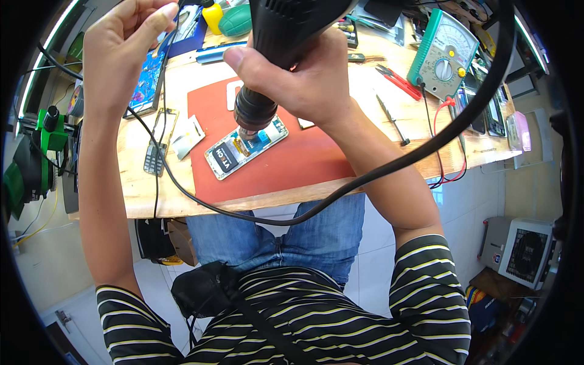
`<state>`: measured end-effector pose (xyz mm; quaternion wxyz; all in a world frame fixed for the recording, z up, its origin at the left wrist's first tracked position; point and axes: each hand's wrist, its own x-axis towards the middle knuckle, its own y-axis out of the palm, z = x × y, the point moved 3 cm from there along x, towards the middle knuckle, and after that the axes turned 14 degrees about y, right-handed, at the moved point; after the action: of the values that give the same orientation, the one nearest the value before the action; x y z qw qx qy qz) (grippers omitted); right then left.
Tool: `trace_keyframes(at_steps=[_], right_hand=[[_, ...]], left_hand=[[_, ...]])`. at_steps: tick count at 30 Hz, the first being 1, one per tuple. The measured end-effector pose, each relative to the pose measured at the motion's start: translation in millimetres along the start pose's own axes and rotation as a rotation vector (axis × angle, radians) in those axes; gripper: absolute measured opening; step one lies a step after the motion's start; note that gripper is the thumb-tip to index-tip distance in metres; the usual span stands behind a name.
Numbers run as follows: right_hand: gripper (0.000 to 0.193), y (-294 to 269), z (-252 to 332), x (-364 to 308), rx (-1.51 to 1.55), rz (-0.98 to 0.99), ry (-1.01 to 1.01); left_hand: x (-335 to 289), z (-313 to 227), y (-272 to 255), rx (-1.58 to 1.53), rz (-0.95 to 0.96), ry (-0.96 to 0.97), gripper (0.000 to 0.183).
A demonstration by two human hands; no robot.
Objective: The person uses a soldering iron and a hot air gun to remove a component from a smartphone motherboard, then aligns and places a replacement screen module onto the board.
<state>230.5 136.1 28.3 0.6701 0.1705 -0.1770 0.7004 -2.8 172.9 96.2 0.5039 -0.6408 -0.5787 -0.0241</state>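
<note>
My right hand (304,79) is wrapped round a black hot air gun (258,103), its metal nozzle pointing down. Right under the nozzle lies an opened smartphone (226,157) with a black battery and a blue circuit board showing. The phone rests tilted on a reddish-brown mat (274,173). Up at the far left, my left hand (118,45) is raised with thumb and finger pinched together. A thin dark cable passes by those fingertips; whether they grip it or something else I cannot make out.
A thick black cord (340,193) loops across the front. On the right lie a green-framed multimeter (447,58), red-handled pliers (401,82) and a thin pen-like tool (389,115). At left are a blue circuit board (148,79), phone parts (188,137) and a green device (52,131).
</note>
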Motion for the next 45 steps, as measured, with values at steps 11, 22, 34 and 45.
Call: trace_keyframes(at_steps=[11, 22, 34, 45], right_hand=[[0.013, 0, 2, -2, 0.104, 0.031, -0.006], [0.024, 2, 0, -2, 0.121, -0.062, -0.056], [0.030, 1, 1, -4, 0.033, -0.064, -0.057], [0.027, 2, -2, -5, 0.086, -0.087, -0.050]], left_hand=[[-69, -37, 12, -0.019, -0.012, -0.049, 0.023], [-151, -59, 43, 0.224, 0.195, 0.086, 0.050], [-158, -61, 51, 0.236, 0.186, 0.024, 0.019], [-160, -64, 60, 0.270, 0.281, 0.042, 0.032]])
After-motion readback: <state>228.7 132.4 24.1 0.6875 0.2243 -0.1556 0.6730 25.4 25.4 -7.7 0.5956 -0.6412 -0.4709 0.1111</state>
